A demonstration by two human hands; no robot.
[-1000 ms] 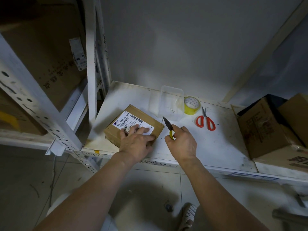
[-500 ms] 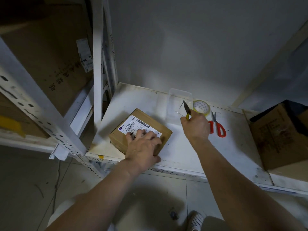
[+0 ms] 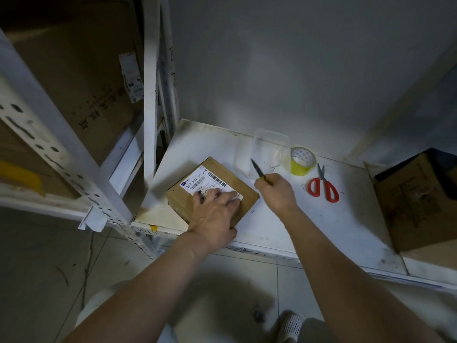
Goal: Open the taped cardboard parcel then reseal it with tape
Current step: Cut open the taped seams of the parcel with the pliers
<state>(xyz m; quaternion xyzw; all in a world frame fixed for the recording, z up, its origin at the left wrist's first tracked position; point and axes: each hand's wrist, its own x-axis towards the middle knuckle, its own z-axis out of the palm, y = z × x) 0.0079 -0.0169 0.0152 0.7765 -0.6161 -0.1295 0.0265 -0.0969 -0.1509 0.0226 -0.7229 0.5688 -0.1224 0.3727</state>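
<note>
**Parcel held flat on shelf, knife in right hand**

The left hand (image 3: 215,214) lay palm down on the near part of the cardboard parcel (image 3: 212,191), fingers spread and straight across its white shipping label (image 3: 207,183); this grip was wide and pressing, not curled round anything. The parcel sat closed on the white shelf (image 3: 309,219), near the front edge and toward the left corner.

Just to the right of the parcel, the right hand (image 3: 277,191) was raised off the shelf, its grip closed round the yellow handle of a utility knife (image 3: 259,170), dark blade pointing up and away to the left.

Farther back stood a clear plastic container (image 3: 272,149), with a roll of yellow tape (image 3: 302,160) touching or just beside its right side. Red-handled scissors (image 3: 322,184) lay right of the tape. An open cardboard box (image 3: 418,201) stood at the shelf's right end.
</note>
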